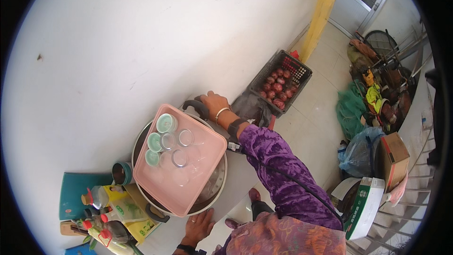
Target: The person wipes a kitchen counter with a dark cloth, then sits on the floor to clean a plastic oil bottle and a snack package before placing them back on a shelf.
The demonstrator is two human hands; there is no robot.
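Note:
My right hand (215, 107) is closed at the black loop handle (195, 107) of a large metal steamer pot (220, 187); its fingertips are hidden. Flat on the grey tabletop (236, 184), close to the pot's near rim, lies my left hand (199, 225) with fingers apart, holding nothing. A pink plastic tray (177, 198) rests tilted across the pot's mouth. Inside it stand several small clear glass cups (179, 158) and three round pale green containers (166, 123). Perforated metal shows in the pot beside the tray. A second handle (156, 213) juts out near the bottles.
Bottles with red caps (115, 235), food packets (129, 209) and a teal box (79, 193) crowd the table's left end. A white wall (141, 42) borders the pot. On the floor are a black crate of onions (277, 85), bags (361, 152) and cartons (368, 205).

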